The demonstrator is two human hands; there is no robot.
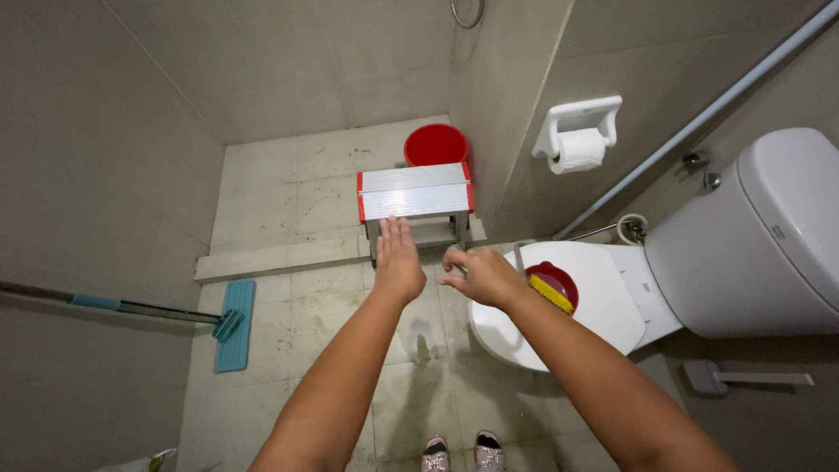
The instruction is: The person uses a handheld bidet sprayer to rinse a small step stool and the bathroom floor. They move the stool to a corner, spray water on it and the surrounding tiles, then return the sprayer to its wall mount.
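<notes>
- Left hand [398, 262] is extending forward, palm down, fingers open and straight, tips just short of the step stool [414, 194].
- Right hand [479, 275] is hovering with fingers loosely curled, gripping nothing; the scrub brush [551, 288] is lying just behind them on the toilet lid [603, 297].

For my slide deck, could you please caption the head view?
Both hands, left hand and right hand, reach toward a metal step stool beside a closed toilet.

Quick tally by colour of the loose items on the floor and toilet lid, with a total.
Red: 2 — bucket, brush with yellow bristles on the toilet lid
Silver with red ends: 1 — step stool, just ahead of the left hand and right hand
Teal: 1 — flat mop
Total: 4
</notes>
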